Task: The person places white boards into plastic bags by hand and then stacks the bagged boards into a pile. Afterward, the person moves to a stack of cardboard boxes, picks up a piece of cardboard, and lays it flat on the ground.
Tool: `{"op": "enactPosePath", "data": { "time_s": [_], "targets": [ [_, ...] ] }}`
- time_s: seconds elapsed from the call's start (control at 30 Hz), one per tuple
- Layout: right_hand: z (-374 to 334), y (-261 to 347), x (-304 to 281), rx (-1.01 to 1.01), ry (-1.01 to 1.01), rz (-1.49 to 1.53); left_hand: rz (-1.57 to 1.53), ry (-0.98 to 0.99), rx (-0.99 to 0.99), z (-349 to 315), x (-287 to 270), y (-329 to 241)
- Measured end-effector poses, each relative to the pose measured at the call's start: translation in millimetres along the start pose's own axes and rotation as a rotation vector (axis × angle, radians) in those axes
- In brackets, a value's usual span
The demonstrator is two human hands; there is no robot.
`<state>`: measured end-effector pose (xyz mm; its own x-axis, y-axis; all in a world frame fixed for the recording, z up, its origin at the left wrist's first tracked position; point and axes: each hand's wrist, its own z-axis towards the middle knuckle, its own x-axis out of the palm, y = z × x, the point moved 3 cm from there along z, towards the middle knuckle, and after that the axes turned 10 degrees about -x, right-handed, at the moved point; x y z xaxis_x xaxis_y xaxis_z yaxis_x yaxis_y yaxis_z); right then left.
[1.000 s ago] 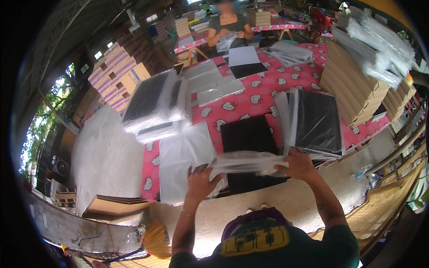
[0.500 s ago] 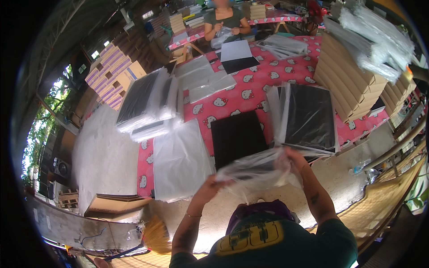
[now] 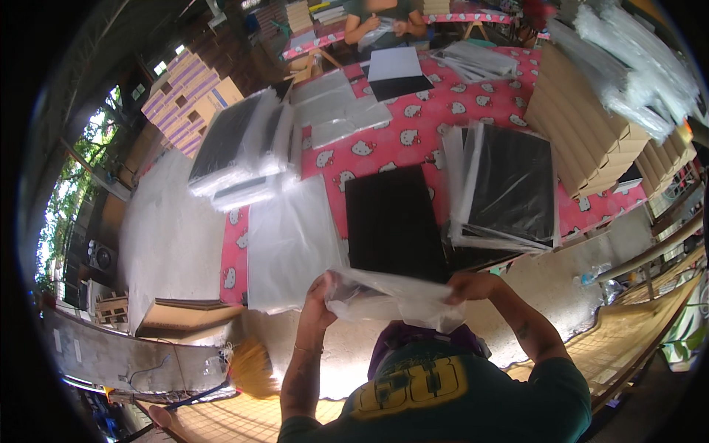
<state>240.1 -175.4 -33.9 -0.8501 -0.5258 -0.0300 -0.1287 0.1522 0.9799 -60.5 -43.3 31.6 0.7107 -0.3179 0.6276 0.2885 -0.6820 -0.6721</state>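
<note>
A clear plastic bag is stretched between my two hands, just in front of the table's near edge. My left hand is closed on the bag's left end, and my right hand pinches its right end. Right behind the bag lies a black rectangular sheet or board, flat on the pink patterned tablecloth. To its left is a pile of flat clear bags. On its right sits a stack of black sheets in clear bags.
More bagged black sheets are stacked at left. Tall rows of brown cartons stand at right, topped by plastic-wrapped bundles. Across the table a person handles clear plastic. A broom and a cardboard box are on the floor at left.
The bag and both hands have come closer to my body. My right hand has dropped lower and moved slightly left, and the black sheet's near part shows more.
</note>
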Motion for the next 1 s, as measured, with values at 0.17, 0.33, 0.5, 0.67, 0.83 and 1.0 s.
{"op": "enactPosePath", "data": {
  "time_s": [0.17, 0.33, 0.5, 0.67, 0.83, 1.0],
  "targets": [
    [-20, -17, -4, -0.513, -0.181, 0.973, 0.227, 0.315, -0.287, -13, -56, 39],
    [-27, -55, 31, -0.039, -0.491, 0.075, 0.167, 0.124, 0.019, -13, -35, 44],
    [-7, -83, 54, -0.024, -1.05, -0.157, 0.743, -0.604, 0.155, 1, -70, 117],
    [6, -86, 64, -0.024, -1.06, -0.195, 0.795, -0.709, 0.238, 10, -83, 133],
    [-6, -82, 53, -0.184, -1.2, -0.146, 0.955, -0.754, 0.33, -7, -44, 106],
    [-30, -13, 11, -0.215, -0.998, 0.241, 0.483, -0.346, 0.419, -22, -29, 64]
  ]
}}
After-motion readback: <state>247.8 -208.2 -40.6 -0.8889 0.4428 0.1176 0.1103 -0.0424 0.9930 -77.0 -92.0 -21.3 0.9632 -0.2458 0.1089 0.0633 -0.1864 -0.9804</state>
